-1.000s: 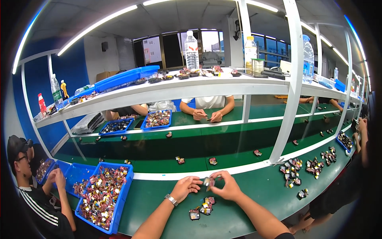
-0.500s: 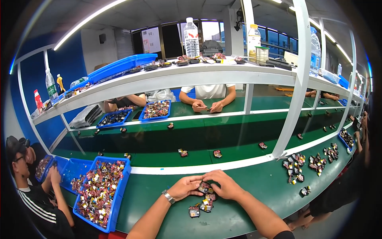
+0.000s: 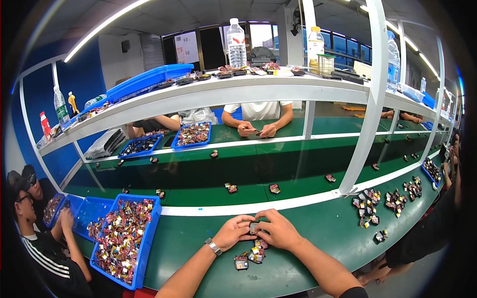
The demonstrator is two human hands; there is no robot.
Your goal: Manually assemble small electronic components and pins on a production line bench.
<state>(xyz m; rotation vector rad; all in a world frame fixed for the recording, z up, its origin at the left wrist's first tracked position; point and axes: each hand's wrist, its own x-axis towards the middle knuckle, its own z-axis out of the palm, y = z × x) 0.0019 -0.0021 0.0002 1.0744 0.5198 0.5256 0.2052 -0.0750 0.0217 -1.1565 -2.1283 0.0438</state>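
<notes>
Both my hands are at the near green bench, pinching one small square electronic module (image 3: pixel 254 228) with a dark casing and a greyish face. My left hand (image 3: pixel 232 235), with a metal watch on its wrist, grips it from the left. Closed on its right side is my right hand (image 3: pixel 279 231), thumb and forefinger at the edge. Just below lie a few similar modules, one with yellow and white parts (image 3: pixel 257 252) and another, a dark square one (image 3: pixel 241 262). My fingers hide part of the held piece.
At left stands a blue tray (image 3: pixel 157 218) heaped with modules, a co-worker (image 3: pixel 47 253) beyond it. Loose modules (image 3: pixel 366 206) lie in clusters at right. Beyond a white rail (image 3: pixel 198 211) runs a green belt (image 3: pixel 198 193) with scattered pieces. A white post (image 3: pixel 365 109) supports the shelf (image 3: pixel 223 94).
The module between my fingers has turned, and its greyish face now shows. Pieces on the green belt have shifted slightly to the right. The view has moved a little.
</notes>
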